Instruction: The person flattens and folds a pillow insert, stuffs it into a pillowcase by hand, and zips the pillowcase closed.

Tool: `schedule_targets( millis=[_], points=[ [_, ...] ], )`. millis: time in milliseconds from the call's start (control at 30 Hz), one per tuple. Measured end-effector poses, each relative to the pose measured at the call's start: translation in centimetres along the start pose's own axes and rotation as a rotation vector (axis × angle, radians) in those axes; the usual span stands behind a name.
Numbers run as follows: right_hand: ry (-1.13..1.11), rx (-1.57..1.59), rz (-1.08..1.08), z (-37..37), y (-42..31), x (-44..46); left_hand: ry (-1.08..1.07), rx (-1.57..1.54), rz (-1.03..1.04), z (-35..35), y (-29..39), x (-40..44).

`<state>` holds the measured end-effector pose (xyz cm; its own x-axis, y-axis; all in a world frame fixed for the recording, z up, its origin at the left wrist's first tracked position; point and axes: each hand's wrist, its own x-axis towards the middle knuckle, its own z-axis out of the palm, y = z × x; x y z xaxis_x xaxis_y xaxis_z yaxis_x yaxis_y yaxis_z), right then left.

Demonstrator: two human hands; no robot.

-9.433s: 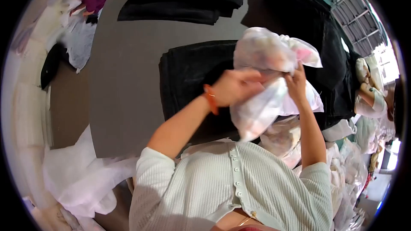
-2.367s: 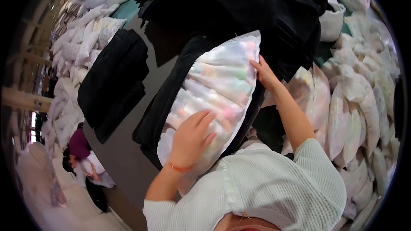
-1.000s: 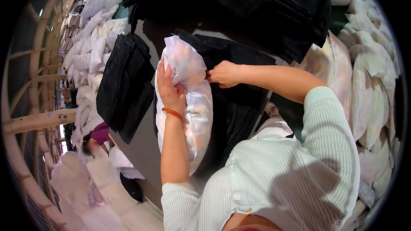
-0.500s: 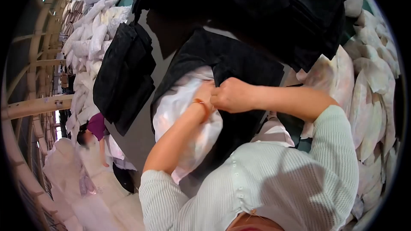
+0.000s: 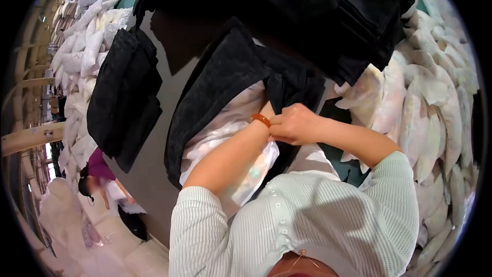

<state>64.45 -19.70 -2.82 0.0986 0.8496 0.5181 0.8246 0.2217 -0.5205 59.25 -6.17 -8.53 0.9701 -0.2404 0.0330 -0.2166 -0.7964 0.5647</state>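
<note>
A white stuffed bag [image 5: 210, 141], with pale coloured bits showing through, lies partly inside a black fabric cover [image 5: 220, 82] on the grey table. My left hand [image 5: 268, 109], with an orange bangle at the wrist, reaches into the cover's opening; its fingers are hidden under the black cloth. Right beside that wrist, my right hand [image 5: 294, 124] has its fingers closed on the cover's edge. The lower end of the white bag sticks out below my left forearm.
Folded black covers [image 5: 123, 97] lie at the left of the grey table [image 5: 154, 184]. A large black pile [image 5: 287, 10] fills the far side. White stuffed bags [image 5: 420, 123] are heaped at right. A person in purple [image 5: 98, 168] bends at lower left.
The white bag, earlier lying on top of the black covers, has gone partly into one. My left hand has moved right and into the opening; my right hand has shifted slightly right.
</note>
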Motion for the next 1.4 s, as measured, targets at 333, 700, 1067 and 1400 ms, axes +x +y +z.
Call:
schedule_targets(
  millis=[333, 700, 1067, 1400],
  points=[
    [-0.117, -0.315, 0.202, -2.9, -2.7, -0.7, -0.57, -0.267, -0.401, -11.7, 3.9, -0.4],
    [-0.08, 0.004, 0.061, 1.2, -8.9, -2.0, 0.142, 0.75, -0.191, -6.5, 10.7, -22.9],
    [-0.201, -0.156, 0.055, 7.1, -11.1, 3.3, 0.091, -0.053, -0.223, -21.2, 5.0, -18.5],
    [-0.529, -0.496, 0.322, 11.7, -11.7, 5.7, -0.023, -0.037, -0.201, -20.7, 4.0, -16.3]
  ],
)
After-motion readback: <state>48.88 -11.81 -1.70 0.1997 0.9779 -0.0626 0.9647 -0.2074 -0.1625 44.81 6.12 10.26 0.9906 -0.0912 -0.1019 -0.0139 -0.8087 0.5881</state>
